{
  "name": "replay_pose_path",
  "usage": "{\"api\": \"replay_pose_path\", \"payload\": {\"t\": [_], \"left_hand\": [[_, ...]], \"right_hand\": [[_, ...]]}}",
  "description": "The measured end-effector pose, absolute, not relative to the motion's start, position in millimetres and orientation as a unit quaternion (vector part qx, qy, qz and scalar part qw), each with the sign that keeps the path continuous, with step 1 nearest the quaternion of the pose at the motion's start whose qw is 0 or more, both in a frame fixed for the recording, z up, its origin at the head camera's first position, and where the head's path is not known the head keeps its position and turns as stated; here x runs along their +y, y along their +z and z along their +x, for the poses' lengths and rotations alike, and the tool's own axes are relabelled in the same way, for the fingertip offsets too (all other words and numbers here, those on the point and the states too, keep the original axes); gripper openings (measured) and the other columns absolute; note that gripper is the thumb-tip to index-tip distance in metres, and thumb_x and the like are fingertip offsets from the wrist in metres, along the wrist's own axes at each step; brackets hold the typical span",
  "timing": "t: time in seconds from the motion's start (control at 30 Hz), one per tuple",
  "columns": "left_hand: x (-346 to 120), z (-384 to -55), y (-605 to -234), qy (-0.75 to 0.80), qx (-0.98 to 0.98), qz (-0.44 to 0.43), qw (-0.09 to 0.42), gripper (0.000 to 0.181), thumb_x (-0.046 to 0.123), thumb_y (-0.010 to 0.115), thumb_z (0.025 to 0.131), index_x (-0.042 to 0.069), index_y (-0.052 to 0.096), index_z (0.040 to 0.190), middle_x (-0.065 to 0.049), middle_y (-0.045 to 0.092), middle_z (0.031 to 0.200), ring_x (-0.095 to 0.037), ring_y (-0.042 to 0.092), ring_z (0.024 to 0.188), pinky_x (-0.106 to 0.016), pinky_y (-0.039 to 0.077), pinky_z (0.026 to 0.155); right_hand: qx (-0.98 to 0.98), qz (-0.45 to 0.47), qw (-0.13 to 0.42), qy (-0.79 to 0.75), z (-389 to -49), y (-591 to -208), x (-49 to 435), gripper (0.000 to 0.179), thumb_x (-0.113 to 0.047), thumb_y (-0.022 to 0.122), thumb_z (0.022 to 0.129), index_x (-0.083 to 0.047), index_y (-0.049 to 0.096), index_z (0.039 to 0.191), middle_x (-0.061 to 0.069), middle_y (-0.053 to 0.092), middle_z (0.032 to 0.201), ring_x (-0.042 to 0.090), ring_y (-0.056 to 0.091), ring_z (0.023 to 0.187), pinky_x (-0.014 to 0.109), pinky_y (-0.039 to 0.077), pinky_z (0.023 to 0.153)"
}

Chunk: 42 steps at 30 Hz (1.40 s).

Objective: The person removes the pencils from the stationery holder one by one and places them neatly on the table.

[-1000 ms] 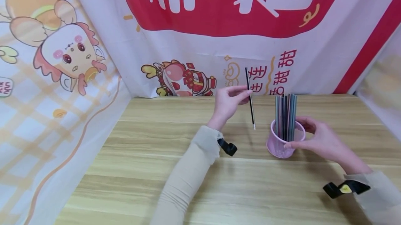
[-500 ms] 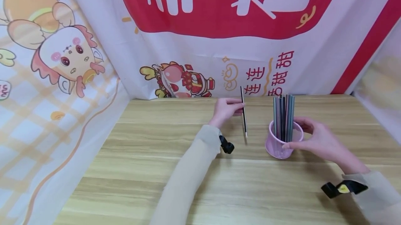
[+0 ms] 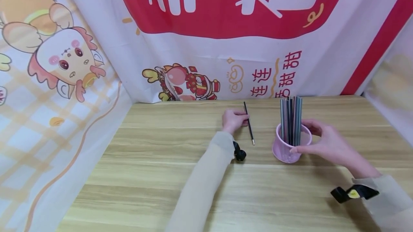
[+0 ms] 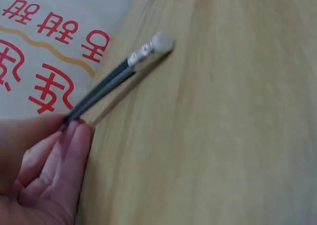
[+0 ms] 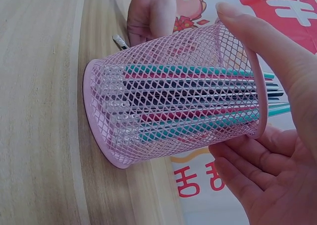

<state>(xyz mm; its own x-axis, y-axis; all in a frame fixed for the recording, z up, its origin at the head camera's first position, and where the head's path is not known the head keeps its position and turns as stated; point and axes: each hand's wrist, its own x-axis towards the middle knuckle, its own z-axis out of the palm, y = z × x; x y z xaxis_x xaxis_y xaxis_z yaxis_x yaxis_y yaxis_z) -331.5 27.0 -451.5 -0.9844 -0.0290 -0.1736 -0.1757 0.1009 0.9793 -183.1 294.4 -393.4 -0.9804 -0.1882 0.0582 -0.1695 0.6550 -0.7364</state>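
Note:
My left hand (image 3: pixel 234 120) pinches a dark pencil (image 3: pixel 250 128) between thumb and fingers, low over the table. In the left wrist view, the pencil's white eraser (image 4: pixel 162 41) and silver band point away from the hand, with a shadow close beneath. Whether it touches the wood I cannot tell. My right hand (image 3: pixel 332 145) grips a pink mesh pencil cup (image 3: pixel 285 154) round its rim, thumb on the near side. Several pencils (image 5: pixel 198 93), green, red and dark, stand in the cup with their eraser ends down. The cup is upright on the table.
The wooden table (image 3: pixel 145 174) stretches out to the left and front. A white cloth backdrop (image 3: pixel 226 52) with red print hangs along the back edge, and a patterned cloth (image 3: pixel 64 135) covers the left side.
My left hand has lowered the pencil from above the table to near its surface, shifting it slightly left. My right hand has stayed on the cup.

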Motion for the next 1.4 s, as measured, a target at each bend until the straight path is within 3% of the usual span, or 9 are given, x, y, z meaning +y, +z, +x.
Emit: {"api": "replay_pose_path", "payload": {"t": [0.3,0.53,1.07,1.4], "left_hand": [[37.0,-327.4,-444.1,0.560,0.823,-0.094,0.026,0.014,0.004,0.085,0.081,0.005,0.081,0.094,0.000,0.072,0.068,-0.012,0.068,0.054,-0.022,0.058,0.054],[41.2,-323.7,-443.1,0.489,0.868,-0.085,-0.008,0.016,0.010,0.088,0.079,0.011,0.082,0.094,0.007,0.070,0.065,-0.005,0.062,0.048,-0.023,0.054,0.072],[40.7,-322.0,-446.2,0.536,0.838,-0.104,-0.002,0.023,0.011,0.090,0.078,0.008,0.080,0.099,0.001,0.073,0.071,-0.012,0.069,0.057,-0.026,0.057,0.067],[32.7,-322.5,-440.5,0.557,0.828,-0.064,0.001,0.026,0.015,0.089,0.079,0.008,0.080,0.102,0.004,0.074,0.078,-0.010,0.071,0.069,-0.022,0.057,0.068]], "right_hand": [[0.911,-0.105,0.005,-0.398,-181.5,-391.5,293.8,0.097,-0.041,0.094,0.072,0.005,0.047,0.143,0.028,0.055,0.138,0.048,0.052,0.124,0.067,0.043,0.101],[0.916,-0.110,-0.007,-0.386,-182.4,-394.1,294.9,0.096,-0.041,0.094,0.071,0.004,0.048,0.142,0.026,0.057,0.136,0.047,0.055,0.121,0.064,0.045,0.099],[0.917,-0.106,-0.002,-0.385,-183.2,-394.3,295.2,0.099,-0.044,0.094,0.071,0.004,0.047,0.144,0.027,0.056,0.138,0.047,0.054,0.122,0.066,0.045,0.099],[0.919,-0.112,-0.011,-0.378,-183.2,-394.2,295.3,0.097,-0.042,0.094,0.071,0.004,0.049,0.143,0.026,0.058,0.136,0.046,0.056,0.121,0.064,0.045,0.099]]}}
